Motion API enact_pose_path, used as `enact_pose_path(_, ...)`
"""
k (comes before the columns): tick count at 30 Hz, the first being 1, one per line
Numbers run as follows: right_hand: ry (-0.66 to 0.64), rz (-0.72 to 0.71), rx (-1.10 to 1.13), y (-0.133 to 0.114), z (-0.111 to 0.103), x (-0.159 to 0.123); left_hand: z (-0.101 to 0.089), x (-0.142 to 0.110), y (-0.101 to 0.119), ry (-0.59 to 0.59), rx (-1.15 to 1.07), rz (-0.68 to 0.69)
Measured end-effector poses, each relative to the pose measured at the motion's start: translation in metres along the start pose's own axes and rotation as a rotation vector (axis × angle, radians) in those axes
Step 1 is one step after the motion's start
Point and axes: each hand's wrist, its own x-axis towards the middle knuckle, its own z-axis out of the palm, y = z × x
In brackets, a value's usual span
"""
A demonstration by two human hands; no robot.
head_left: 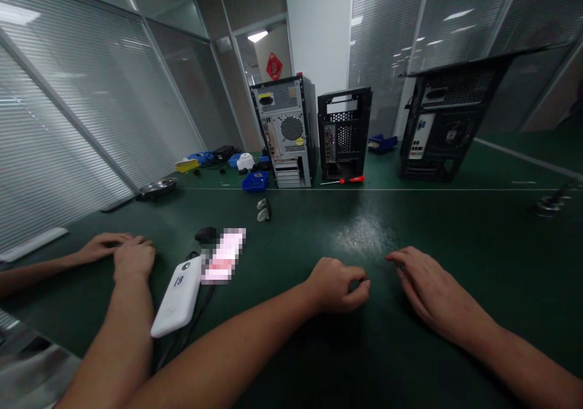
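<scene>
Both hands rest on the green mat (455, 227). The right hand (432, 290) lies flat, fingers spread, grasping nothing; the left hand (337, 284) is loosely curled, and whether it holds anything cannot be told. At 12 o'clock stand three computer cases (286, 133). At 9 o'clock, a co-worker's hands (121, 251) beside a white power bank (178, 297).

Both bare forearms reach forward from the lower edge of the view. The left hand (337, 286) rests knuckles up, fingers curled into a loose fist with thumb against forefinger. The right hand (428, 290) lies palm down, fingers spread and slightly bent, pointing toward the left hand, the two just apart.
</scene>
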Motion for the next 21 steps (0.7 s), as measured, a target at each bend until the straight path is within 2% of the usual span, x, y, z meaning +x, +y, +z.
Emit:
enact_pose_path(7,-0.137,-0.218,0.013,-0.025,0.001,0.004,0.006,0.000,0.000,-0.077,0.121,0.155)
enact_pose_path(13,-0.117,-0.286,0.011,-0.028,0.000,0.008,0.005,0.001,-0.002,-0.104,0.112,0.233)
enact_pose_path(17,-0.146,-0.202,0.014,-0.016,-0.008,0.006,0.004,0.000,-0.003,-0.084,0.111,0.230)
enact_pose_path(19,-0.158,-0.090,0.021,0.001,-0.012,0.002,0.004,0.000,-0.003,-0.073,0.105,0.200)
enact_pose_path(21,-0.164,0.077,0.026,0.029,-0.016,-0.007,0.003,0.000,-0.003,-0.065,0.079,0.169)
